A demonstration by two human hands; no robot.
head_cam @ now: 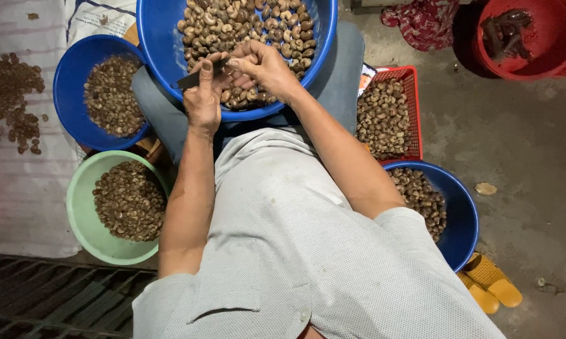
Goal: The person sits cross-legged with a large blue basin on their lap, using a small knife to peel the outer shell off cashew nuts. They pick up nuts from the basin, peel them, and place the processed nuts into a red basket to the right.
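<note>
Sitting low on a concrete floor (521, 157), you are working with both hands over a large blue basin (157, 37) resting across your knees, close enough that nothing drops far. Your left hand (202, 97) is closing around a small dark blade (192, 79), thumb pressing along its back to steady the edge, while your right hand (264, 66) is pinching a single nut (230, 63) between fingertips and holding it against the blade, just above the heap of mottled brown, kidney-shaped nuts (251, 22) filling the basin. You are wearing a pale grey, finely woven short-sleeved shirt (308, 251). Ringing you within arm's reach are sorting containers: a pale green plastic bowl (79, 213) near your left elbow is holding darker, rougher pieces; a smaller blue bowl (66, 81) beyond it is holding similar bits; a blue bowl (465, 220) by your right arm and a red mesh basket (411, 113) above it are holding smoother, lighter kernels. Yellow sandals (490, 282) are lying beside the right-hand bowl. Farther off, loose nuts are spreading over a white woven sack (19, 188) at left, and a red tub (546, 63) with dark contents is standing at the top right, next to a patterned red cloth (424, 22).
</note>
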